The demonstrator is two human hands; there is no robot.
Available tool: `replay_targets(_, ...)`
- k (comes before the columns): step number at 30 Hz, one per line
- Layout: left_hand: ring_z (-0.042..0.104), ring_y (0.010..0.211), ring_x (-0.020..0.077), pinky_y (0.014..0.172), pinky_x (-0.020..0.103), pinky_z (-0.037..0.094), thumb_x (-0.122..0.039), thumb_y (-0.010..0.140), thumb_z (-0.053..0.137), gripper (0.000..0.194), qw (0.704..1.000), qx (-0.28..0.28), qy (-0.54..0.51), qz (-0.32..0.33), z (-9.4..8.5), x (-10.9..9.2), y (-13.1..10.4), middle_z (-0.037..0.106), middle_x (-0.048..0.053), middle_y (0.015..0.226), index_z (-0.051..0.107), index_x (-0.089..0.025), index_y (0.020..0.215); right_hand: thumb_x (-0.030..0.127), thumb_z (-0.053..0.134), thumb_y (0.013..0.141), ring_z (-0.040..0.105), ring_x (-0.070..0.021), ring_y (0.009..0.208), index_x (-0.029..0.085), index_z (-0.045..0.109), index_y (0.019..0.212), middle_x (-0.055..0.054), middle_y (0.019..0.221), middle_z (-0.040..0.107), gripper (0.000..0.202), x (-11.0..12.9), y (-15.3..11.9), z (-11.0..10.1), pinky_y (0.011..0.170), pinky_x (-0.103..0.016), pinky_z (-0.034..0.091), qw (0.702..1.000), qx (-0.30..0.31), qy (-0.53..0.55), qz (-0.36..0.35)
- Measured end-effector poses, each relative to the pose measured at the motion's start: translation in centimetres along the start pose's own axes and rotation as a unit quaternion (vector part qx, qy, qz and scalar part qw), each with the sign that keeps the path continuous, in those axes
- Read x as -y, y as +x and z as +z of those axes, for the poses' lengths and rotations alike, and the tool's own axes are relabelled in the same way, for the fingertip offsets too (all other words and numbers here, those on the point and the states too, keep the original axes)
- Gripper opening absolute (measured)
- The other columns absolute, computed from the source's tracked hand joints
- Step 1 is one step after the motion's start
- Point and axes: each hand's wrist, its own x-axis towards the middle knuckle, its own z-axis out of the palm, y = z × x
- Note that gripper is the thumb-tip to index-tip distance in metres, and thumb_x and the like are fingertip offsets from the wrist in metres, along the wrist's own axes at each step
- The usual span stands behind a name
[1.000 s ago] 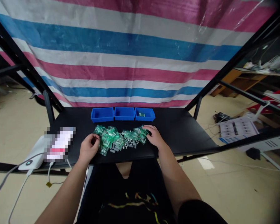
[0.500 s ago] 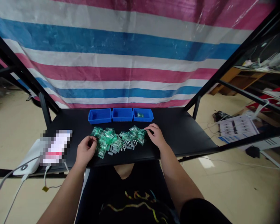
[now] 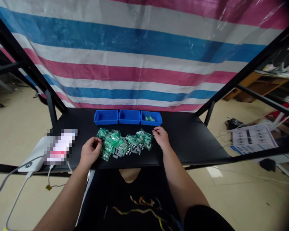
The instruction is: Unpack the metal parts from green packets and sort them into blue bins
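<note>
A pile of small green-tinted plastic packets (image 3: 110, 141) lies on the black table, with loose grey and silver pieces (image 3: 132, 149) along its front. My left hand (image 3: 91, 150) is at the pile's left edge, its thumb and forefinger pinched on something I cannot make out. At the right end of the pile, my right hand (image 3: 161, 137) has its fingertips close together beside the packets; whatever is between them is too small to tell. Behind the pile stand three blue bins in a row: the left (image 3: 106, 117) and middle (image 3: 129, 117) look bare, the right (image 3: 151, 118) holds a few packets.
At the table's left end lie a blurred phone (image 3: 61, 147) and a white device (image 3: 35, 157) with cables. A striped sheet (image 3: 135, 73) hangs behind the table (image 3: 188, 138), between black frame posts. Beyond the right side, an open box (image 3: 251, 136) sits low down.
The whole view has shifted slightly. My right hand has drawn a little away from the packets at the right end. The left hand stays at the pile's left edge.
</note>
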Motion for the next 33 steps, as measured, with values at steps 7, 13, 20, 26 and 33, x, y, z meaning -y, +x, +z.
replay_targets(7, 0.056, 0.063, 0.0137, 0.062, 0.025, 0.044, -0.036, 0.083, 0.063, 0.016, 1.000, 0.000, 0.001, -0.002, 0.0, 0.0, 0.1, 0.064, -0.002, 0.074, 0.066, -0.021, 0.089, 0.013, 0.055, 0.081, 0.064, -0.0230, 0.102, 0.028, 0.073, 0.116, -0.008, 0.122, 0.064, 0.042, 1.1, -3.6, -2.3, 0.081, -0.036, 0.056, 0.975, 0.140, -0.071, -0.158)
replay_targets(13, 0.055, 0.063, 0.0136, 0.062, 0.025, 0.043, -0.035, 0.083, 0.064, 0.015, 1.000, 0.000, -0.003, 0.001, 0.1, 0.4, 0.1, 0.065, -0.002, 0.074, 0.066, -0.021, 0.089, 0.020, 0.058, 0.092, 0.063, -0.0260, 0.105, 0.027, 0.076, 0.103, -0.007, 0.113, 0.069, 0.022, 1.0, -3.2, -3.2, 0.100, -0.050, 0.049, 0.972, 0.087, -0.114, -0.187)
replay_targets(20, 0.057, 0.065, 0.0141, 0.063, 0.025, 0.044, -0.035, 0.083, 0.063, 0.015, 1.000, 0.000, 0.000, 0.004, 0.0, 0.2, 0.0, 0.066, -0.001, 0.076, 0.066, -0.022, 0.089, 0.050, 0.066, 0.090, 0.070, -0.0233, 0.092, 0.023, 0.071, 0.096, -0.007, 0.100, 0.071, 0.028, 2.5, 1.9, -3.4, 0.082, -0.040, 0.059, 0.987, 0.055, 0.087, -0.123)
replay_targets(26, 0.059, 0.066, 0.0149, 0.065, 0.026, 0.045, -0.035, 0.084, 0.062, 0.015, 1.000, -0.012, 0.005, 0.015, -0.1, -0.1, 0.0, 0.067, -0.001, 0.077, 0.066, -0.021, 0.087, 0.063, 0.073, 0.078, 0.066, -0.0172, 0.058, 0.022, 0.057, 0.107, -0.002, 0.078, 0.070, 0.052, 2.4, 4.0, -1.2, 0.048, -0.026, 0.052, 0.988, -0.072, 0.104, 0.085)
replay_targets(33, 0.058, 0.066, 0.0147, 0.066, 0.026, 0.045, -0.035, 0.083, 0.062, 0.015, 1.000, -0.003, 0.000, 0.022, 0.0, 0.6, 0.0, 0.066, -0.001, 0.077, 0.065, -0.021, 0.089, 0.021, 0.062, 0.086, 0.067, -0.0215, 0.094, 0.026, 0.070, 0.118, -0.006, 0.109, 0.070, 0.033, 1.4, 0.4, 0.1, 0.090, -0.041, 0.056, 0.978, 0.109, -0.067, -0.165)
